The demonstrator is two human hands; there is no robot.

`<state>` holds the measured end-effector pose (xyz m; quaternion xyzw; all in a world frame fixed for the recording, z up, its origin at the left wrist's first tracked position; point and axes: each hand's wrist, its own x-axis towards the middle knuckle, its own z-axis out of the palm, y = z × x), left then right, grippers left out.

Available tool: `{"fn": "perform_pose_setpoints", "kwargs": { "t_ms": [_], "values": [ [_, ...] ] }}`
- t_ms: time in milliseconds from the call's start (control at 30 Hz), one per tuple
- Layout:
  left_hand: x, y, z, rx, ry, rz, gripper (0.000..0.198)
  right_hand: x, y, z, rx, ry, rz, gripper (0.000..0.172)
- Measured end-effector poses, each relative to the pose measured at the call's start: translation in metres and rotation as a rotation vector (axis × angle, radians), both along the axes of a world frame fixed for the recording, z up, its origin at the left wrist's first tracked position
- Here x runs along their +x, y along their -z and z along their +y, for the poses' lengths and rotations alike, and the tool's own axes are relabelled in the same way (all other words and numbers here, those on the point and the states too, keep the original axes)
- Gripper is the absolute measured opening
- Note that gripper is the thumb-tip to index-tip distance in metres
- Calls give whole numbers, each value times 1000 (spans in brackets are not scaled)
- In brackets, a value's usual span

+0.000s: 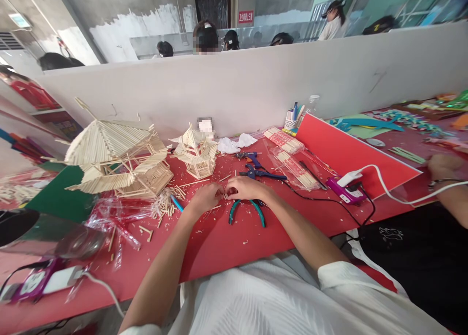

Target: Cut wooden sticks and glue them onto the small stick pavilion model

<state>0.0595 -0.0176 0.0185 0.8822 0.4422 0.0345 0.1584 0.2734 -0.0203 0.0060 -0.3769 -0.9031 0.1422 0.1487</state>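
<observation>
On the red table (pixel 215 247), my left hand (pixel 205 198) and my right hand (pixel 243 187) meet with fingertips close together. Both hands are closed around something small between the fingertips, too small to make out. Green-handled pliers (pixel 259 212) lie just below my right hand. Beyond it are blue-handled pliers (pixel 259 173) and a dark blue glue gun (pixel 250 157). A small pagoda of wooden sticks (pixel 199 154) stands behind my left hand, and a larger stick pavilion (pixel 117 154) stands to the left. A blue pen (pixel 177 203) lies beside my left forearm.
Loose stick pieces (pixel 164 206) and clear plastic wrapping (pixel 120 213) lie left. Packs of sticks (pixel 292 164), a red board (pixel 347 154) and a purple power strip (pixel 346 191) with cables are right. A clear jar (pixel 78 240) lies at left; another person's hand (pixel 444 167) is far right.
</observation>
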Motion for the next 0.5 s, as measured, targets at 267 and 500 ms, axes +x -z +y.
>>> {"fn": "perform_pose_setpoints", "kwargs": {
  "t_ms": [267,500],
  "values": [
    [-3,2,4,-5,17,-60,28,6,-2,1,36,52,45,14],
    [-4,0,4,-12,60,-86,32,-1,6,3,109,68,7,14]
  ]
}}
